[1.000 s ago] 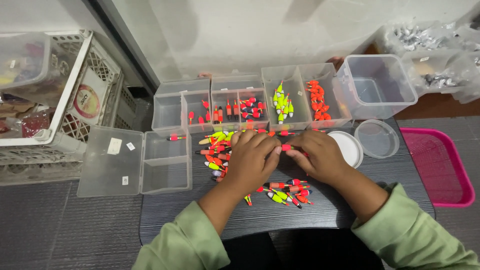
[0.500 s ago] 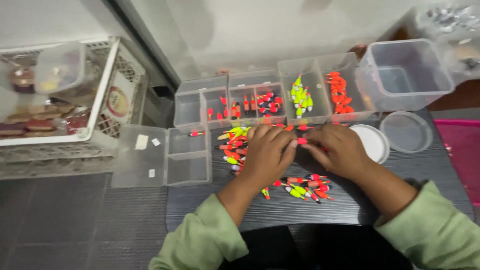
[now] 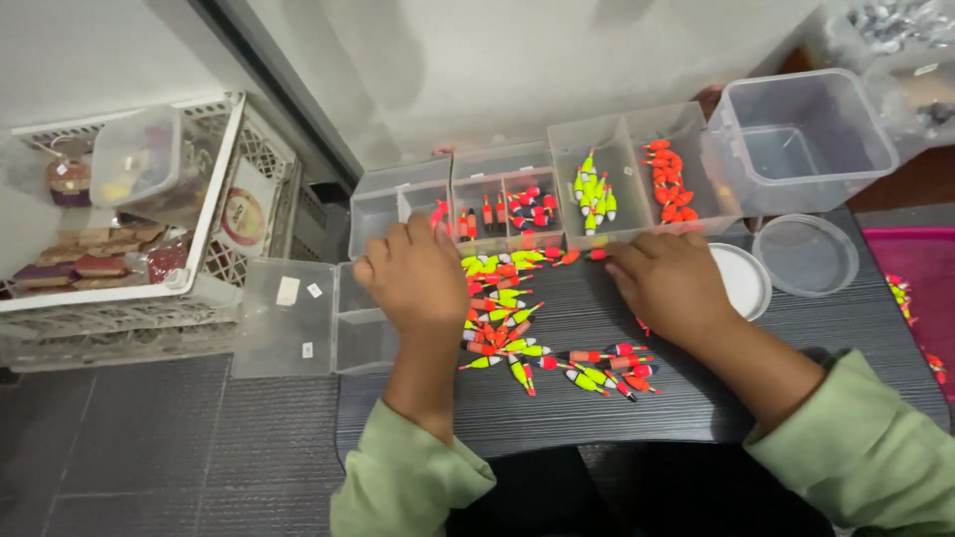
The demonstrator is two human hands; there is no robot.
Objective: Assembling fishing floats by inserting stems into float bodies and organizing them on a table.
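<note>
A heap of small fishing floats (image 3: pixel 507 298), red, yellow and green, lies on the dark table (image 3: pixel 796 338). Behind it stands a clear compartment box (image 3: pixel 557 134) with floats sorted by colour. My left hand (image 3: pixel 418 278) is lifted to the box's left compartments, fingers pinched on a red float (image 3: pixel 439 212). My right hand (image 3: pixel 668 286) rests palm down to the right of the heap, its fingertips closed on an orange-red float (image 3: pixel 596 255) just in front of the box.
A clear tub (image 3: pixel 796 139) stands at the back right, with a clear round lid (image 3: pixel 808 255) and a white lid (image 3: pixel 744 283) before it. A pink tray (image 3: pixel 925 268) is far right. A small clear box (image 3: pixel 363 338), its open lid (image 3: pixel 288 318) and a white crate (image 3: pixel 234 169) sit left.
My left hand has risen from the heap up to the left compartments with a red float. The right hand has stayed by the heap, still on a float. The view shifted.
</note>
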